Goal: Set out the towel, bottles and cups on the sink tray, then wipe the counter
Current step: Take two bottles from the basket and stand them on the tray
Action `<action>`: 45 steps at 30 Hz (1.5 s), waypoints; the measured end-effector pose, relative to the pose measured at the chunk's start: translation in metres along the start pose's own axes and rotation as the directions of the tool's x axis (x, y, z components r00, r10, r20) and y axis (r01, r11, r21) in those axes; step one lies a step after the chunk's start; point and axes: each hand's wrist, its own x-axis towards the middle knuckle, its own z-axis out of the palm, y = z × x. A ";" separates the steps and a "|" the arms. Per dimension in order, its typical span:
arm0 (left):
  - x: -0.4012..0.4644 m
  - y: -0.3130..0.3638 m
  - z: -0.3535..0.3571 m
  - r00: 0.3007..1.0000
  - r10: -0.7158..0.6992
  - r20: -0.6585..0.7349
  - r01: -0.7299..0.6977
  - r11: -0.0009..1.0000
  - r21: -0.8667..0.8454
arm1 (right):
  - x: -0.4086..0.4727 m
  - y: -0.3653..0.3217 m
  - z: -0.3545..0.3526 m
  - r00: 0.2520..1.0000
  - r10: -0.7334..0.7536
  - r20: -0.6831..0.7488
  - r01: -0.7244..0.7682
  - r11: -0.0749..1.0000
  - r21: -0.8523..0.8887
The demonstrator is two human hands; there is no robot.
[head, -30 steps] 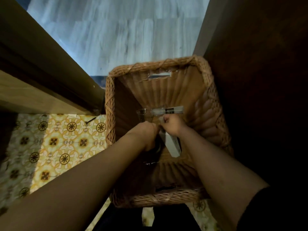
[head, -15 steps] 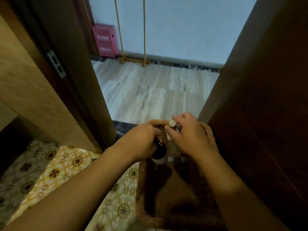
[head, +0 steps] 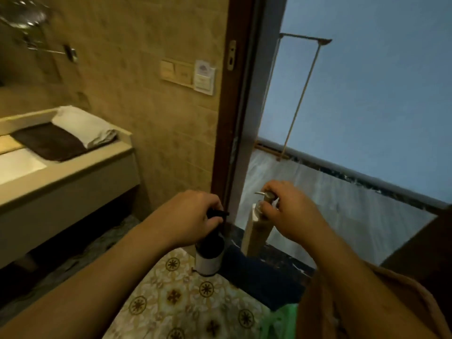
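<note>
Dark bottle (head: 209, 250) hangs below left hand (head: 193, 217), fingers closed round black pump top. Tan bottle (head: 255, 234) hangs under right hand (head: 292, 211), gripped at silver pump. Both bottles in air above patterned floor (head: 176, 302). Folded towels (head: 83, 128) lie on counter (head: 73, 167), well apart, left.

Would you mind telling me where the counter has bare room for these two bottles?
Free: the counter's front edge, between the dark towel and the wall. Crowded: the back right corner, where the folded white towel lies beside the dark one.
</note>
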 end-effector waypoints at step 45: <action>0.059 -0.709 -0.275 0.398 -0.828 -0.394 0.770 0.535 -0.348 | 0.620 -0.441 0.416 0.760 -0.571 0.311 0.403 0.789 0.464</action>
